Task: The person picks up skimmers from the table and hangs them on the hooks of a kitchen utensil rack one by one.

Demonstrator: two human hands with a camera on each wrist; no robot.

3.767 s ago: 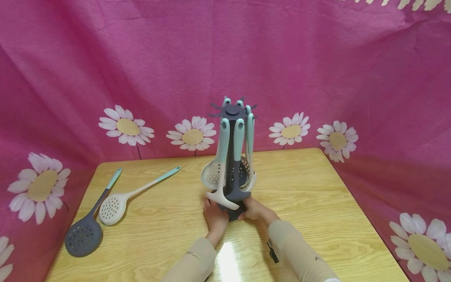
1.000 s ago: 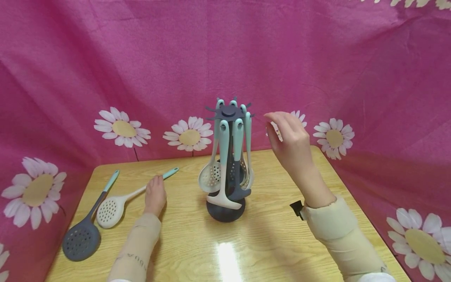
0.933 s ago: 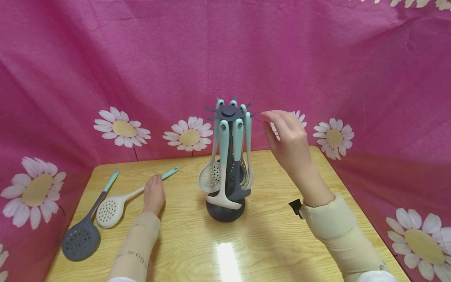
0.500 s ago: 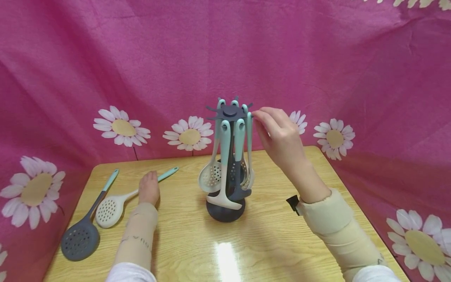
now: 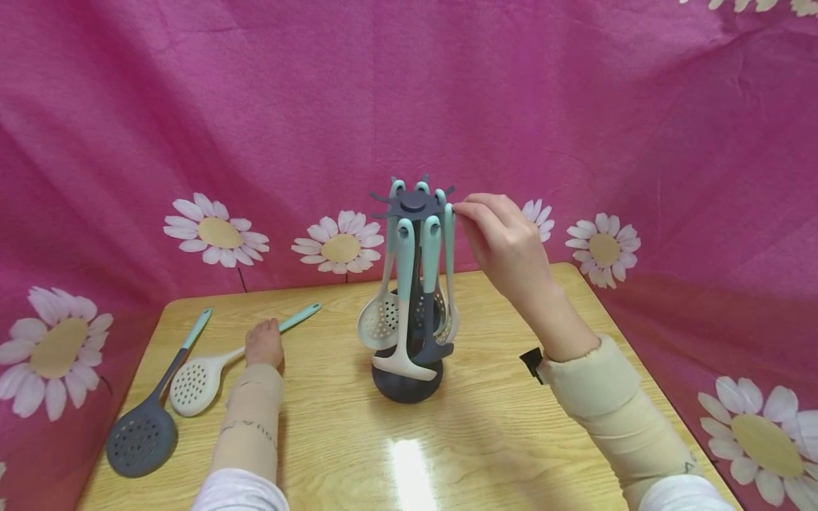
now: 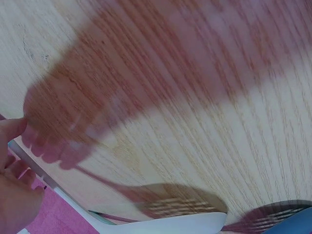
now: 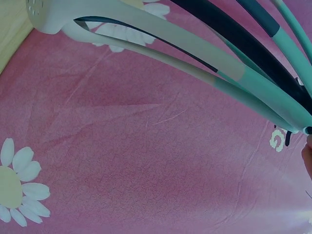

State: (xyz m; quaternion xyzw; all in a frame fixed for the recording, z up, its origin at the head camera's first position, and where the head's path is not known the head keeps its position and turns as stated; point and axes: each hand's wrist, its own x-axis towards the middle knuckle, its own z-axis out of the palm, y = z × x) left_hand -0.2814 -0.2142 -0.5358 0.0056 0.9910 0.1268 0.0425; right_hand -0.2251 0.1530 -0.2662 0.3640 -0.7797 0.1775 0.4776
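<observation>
A dark utensil rack (image 5: pixel 409 387) stands upright at mid table, with several mint-handled utensils on its hooks. In the head view my right hand (image 5: pixel 511 245) has thumb and fingertips at the top of the rightmost hanging handle (image 5: pixel 449 234), by the hook end. In the right wrist view only a fingertip (image 7: pixel 308 158) shows at the edge, so whether it pinches or just touches is unclear. My left hand (image 5: pixel 264 343) is over the handle of a white skimmer (image 5: pixel 194 385) lying on the table. Its fingers (image 6: pixel 22 175) are loosely bent, with the handle passing between thumb and fingers.
A dark grey skimmer (image 5: pixel 142 438) lies left of the white one, near the table's left edge. A pink daisy-print cloth (image 5: pixel 307 106) hangs behind and at both sides of the wooden table (image 5: pixel 486 454). On the rack, some left hooks (image 5: pixel 381 206) hold nothing.
Both hands have left the rack's base. My right hand has risen and come in leftward to a hanging handle's top. My left hand has slid left along the white skimmer's handle; the skimmer stays put.
</observation>
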